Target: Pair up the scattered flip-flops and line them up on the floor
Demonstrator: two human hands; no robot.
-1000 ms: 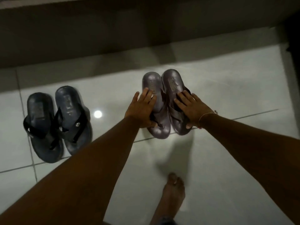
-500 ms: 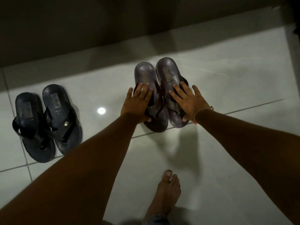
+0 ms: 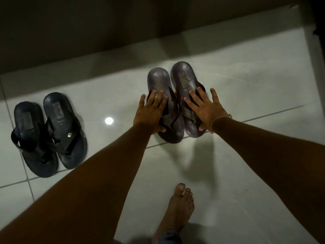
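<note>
A dark purple-brown pair stands side by side on the pale floor, heels toward the wall: the left flip-flop (image 3: pixel 158 80) and the right flip-flop (image 3: pixel 184 76). My left hand (image 3: pixel 149 113) lies flat on the left one's strap, fingers spread over the sole. On the right one rests my right hand (image 3: pixel 205 108), also flat, its little finger off the outer edge. Neither hand curls around a sandal. Further left, a black pair stands together: one flip-flop (image 3: pixel 26 120) and its mate (image 3: pixel 59 111), slightly overlapping.
A dark wall (image 3: pixel 105 32) runs along the back, close behind the heels. My bare foot (image 3: pixel 179 208) stands on the tiles below the hands. A ceiling light reflection (image 3: pixel 109 120) shines between the two pairs.
Both hands have flattened, with fingers spread wider on the purple-brown pair. That pair has slid a little toward the wall. The black pair has not moved.
</note>
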